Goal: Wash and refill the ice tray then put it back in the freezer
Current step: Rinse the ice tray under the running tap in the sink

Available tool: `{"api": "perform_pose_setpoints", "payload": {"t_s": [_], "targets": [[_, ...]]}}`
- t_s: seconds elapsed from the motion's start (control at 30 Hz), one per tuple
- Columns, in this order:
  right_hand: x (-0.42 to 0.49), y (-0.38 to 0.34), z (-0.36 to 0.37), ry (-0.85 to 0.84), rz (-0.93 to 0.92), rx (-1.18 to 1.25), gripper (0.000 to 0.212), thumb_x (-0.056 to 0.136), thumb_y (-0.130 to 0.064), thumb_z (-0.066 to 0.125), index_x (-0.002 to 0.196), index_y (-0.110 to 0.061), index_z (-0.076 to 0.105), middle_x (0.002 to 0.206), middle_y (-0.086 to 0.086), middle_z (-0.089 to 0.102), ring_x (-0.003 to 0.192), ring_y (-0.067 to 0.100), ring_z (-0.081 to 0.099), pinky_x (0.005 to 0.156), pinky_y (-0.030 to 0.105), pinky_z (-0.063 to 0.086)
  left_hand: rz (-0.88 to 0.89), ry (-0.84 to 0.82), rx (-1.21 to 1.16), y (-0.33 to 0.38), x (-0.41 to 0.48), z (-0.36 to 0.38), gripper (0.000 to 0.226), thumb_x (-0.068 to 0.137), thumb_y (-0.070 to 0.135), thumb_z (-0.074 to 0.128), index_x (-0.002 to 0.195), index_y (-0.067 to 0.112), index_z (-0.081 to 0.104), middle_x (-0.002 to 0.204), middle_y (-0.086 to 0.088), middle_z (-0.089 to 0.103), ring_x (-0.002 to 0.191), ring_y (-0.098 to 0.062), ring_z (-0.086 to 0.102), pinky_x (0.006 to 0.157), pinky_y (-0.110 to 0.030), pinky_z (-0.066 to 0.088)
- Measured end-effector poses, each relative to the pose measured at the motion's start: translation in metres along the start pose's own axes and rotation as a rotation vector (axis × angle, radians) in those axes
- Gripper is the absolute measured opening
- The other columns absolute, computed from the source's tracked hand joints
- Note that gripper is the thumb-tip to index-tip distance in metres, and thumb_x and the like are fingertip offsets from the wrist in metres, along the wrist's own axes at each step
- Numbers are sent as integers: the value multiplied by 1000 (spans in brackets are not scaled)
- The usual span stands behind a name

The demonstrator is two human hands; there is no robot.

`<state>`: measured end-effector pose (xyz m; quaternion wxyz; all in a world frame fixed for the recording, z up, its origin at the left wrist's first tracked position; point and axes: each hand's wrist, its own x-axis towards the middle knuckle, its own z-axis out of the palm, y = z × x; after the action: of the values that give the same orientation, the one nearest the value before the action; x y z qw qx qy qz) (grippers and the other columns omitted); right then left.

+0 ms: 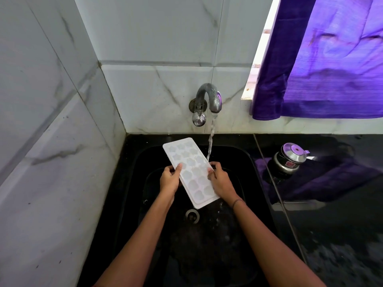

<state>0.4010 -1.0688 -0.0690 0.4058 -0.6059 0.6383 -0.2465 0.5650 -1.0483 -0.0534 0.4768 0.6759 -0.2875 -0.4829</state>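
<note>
Spreading beneath both hands is a glossy black sink (138,166). Between them slants a white plastic ice tray (191,172), rounded cells upward; left hand (170,180) and right hand (220,181) each curl round a long edge, fingertips hidden underneath. Water (211,139) from the curved steel tap (213,97) strikes just beyond the right hand's fingers.
</note>
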Motion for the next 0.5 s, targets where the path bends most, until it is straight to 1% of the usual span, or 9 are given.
{"api": "perform_pose_setpoints", "payload": {"t_s": [0.07, 0.13, 0.17, 0.23, 0.3, 0.37, 0.43, 0.5], "targets": [[-1, -2, 0, 49, 17, 46, 29, 101, -28, 36, 127, -15, 39, 91, 2, 59, 71, 10, 55, 57, 23, 41, -66, -60, -41, -1, -3, 1, 34, 90, 26, 61, 116, 8, 51, 96, -4, 63, 83, -18, 63, 56, -22, 50], [-1, -4, 0, 106, 24, 71, 26, 101, -27, 36, 124, -15, 38, 93, 4, 60, 71, 13, 56, 62, 30, 47, -143, -184, -49, -6, -9, -1, 31, 89, 22, 62, 116, 7, 54, 90, -3, 65, 76, -16, 64, 50, -24, 52], [-2, -4, 0, 127, 20, 69, 24, 101, -27, 36, 123, -17, 37, 91, 4, 60, 69, 14, 56, 62, 32, 48, -175, -250, -47, -9, -12, -2, 28, 90, 21, 62, 114, 7, 57, 88, -3, 67, 74, -15, 65, 51, -24, 53], [-4, -5, 2, 144, -2, 34, 23, 101, -24, 36, 123, -21, 38, 86, 5, 60, 68, 16, 57, 61, 29, 47, -199, -327, -80, -14, -16, -4, 26, 90, 19, 61, 113, 7, 60, 90, -4, 69, 77, -16, 66, 55, -27, 54], [-6, -7, 2, 134, -27, -23, 21, 100, -23, 35, 121, -24, 42, 88, 5, 60, 74, 19, 59, 64, 31, 49, -165, -313, -108, -15, -16, -4, 25, 90, 17, 60, 113, 6, 61, 91, -5, 69, 79, -17, 67, 54, -26, 54], [-7, -10, 0, 132, -85, -176, 21, 99, -26, 36, 116, -24, 47, 95, 3, 57, 81, 21, 59, 69, 34, 51, -126, -271, -110, -13, -16, -3, 22, 90, 14, 59, 110, 6, 61, 89, -4, 68, 77, -16, 66, 50, -23, 53], [-6, -15, -2, 138, -170, -390, 28, 99, -36, 36, 119, -23, 52, 103, 0, 51, 84, 17, 55, 67, 30, 47, -109, -246, -115, -12, -16, -3, 19, 90, 13, 59, 108, 5, 62, 87, -4, 67, 75, -16, 65, 48, -22, 53], [-5, -19, -6, 148, -230, -506, 35, 99, -42, 36, 125, -26, 54, 105, -1, 47, 88, 14, 52, 65, 27, 46, -101, -235, -113, -10, -14, -3, 19, 90, 13, 59, 107, 5, 62, 87, -4, 67, 75, -17, 65, 48, -23, 53]]}}
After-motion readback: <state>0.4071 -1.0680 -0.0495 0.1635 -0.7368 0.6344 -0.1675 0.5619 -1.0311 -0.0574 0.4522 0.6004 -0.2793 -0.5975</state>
